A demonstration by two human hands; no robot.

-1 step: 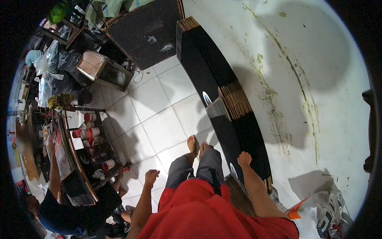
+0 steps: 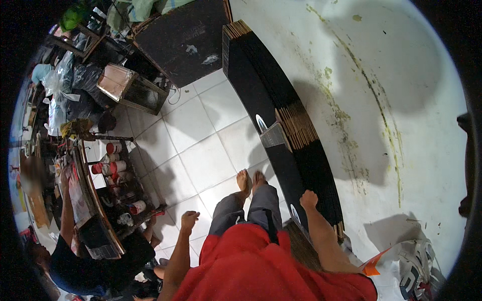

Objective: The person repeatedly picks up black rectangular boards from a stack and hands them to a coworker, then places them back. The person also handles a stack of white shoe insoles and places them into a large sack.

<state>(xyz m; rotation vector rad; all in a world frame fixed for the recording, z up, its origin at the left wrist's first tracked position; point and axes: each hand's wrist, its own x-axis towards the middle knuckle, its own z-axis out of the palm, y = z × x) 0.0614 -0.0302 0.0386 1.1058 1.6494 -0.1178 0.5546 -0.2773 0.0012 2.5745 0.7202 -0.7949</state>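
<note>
My left hand (image 2: 190, 220) hangs in a loose fist over the tiled floor at my left side, thumb sticking out, nothing visible in it. On the other side, my right hand (image 2: 309, 199) is curled into a fist above or against the near part of a long row of flat black cardboard pieces (image 2: 298, 165). Whether it touches them I cannot tell. The cardboard stands packed on edge along the wall, its brown corrugated ends (image 2: 297, 126) showing midway. A grey printed flap (image 2: 272, 136) juts out there.
To the left, a co-worker in a dark shirt (image 2: 95, 268) reaches over a workbench (image 2: 100, 215). Red-and-white cans (image 2: 113, 167) sit on a shelf under it. Plastic bags and a wood-framed box (image 2: 133, 90) stand beyond. A dark board (image 2: 186, 42) leans at the far end.
My right foot has shifted slightly forward and looks blurred. My left hand has dropped back a little to the left. My right hand stays in place beside the cardboard.
</note>
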